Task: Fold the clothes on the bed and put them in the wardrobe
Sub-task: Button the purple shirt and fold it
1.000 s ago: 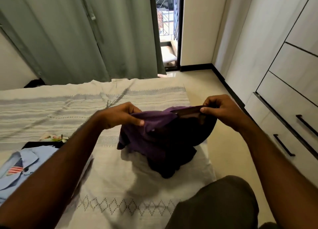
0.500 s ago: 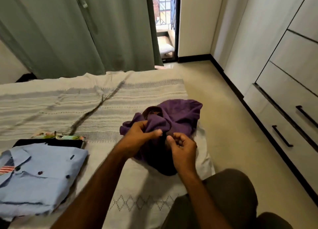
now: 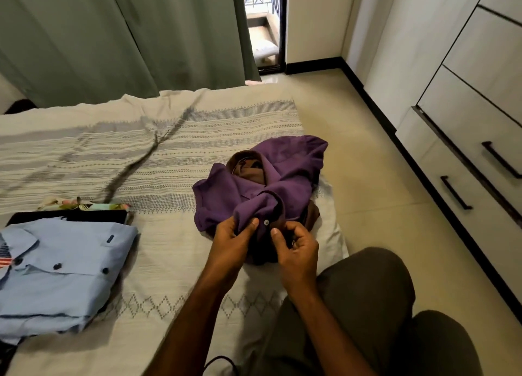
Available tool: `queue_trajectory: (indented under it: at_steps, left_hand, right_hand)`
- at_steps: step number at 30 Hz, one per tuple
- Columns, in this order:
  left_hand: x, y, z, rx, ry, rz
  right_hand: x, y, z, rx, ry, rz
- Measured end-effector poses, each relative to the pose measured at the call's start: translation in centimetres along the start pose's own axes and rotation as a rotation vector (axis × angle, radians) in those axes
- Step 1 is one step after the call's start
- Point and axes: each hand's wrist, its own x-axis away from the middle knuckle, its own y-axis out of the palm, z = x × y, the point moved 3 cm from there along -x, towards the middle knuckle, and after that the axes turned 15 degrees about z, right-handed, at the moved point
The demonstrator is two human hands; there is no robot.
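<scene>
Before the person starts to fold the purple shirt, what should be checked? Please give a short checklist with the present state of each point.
1. Left hand holds the purple shirt: ok.
2. Right hand has a grip on the shirt: cannot tell, its fingers curl at the button edge.
3. Shirt spread flat: not ok, it lies bunched.
4. Button fastened: cannot tell.
5. Free space on the bed to spread it: ok.
6. Blue shirt already folded, lying apart: ok.

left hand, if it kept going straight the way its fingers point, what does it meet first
The left hand already pinches the purple shirt beside its white button, fingers aimed up and away over the bed. Going on, it would likely push into the shirt's bunched folds; depth is hard to judge.
</scene>
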Motion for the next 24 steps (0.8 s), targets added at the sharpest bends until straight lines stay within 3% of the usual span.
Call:
queue_trajectory:
  at_steps: [11,24]
  left_hand:
    - [1.9,0.4,-0.2,-0.029,0.057,0.015]
    - [2.0,0.6,-0.5,-0.209,0.314,0.135]
  right_hand:
    - [0.2,-0.9,0.6,0.039,-0.058,0.049]
    - [0.7,-0.9,0.1,0.037,-0.178,0.044]
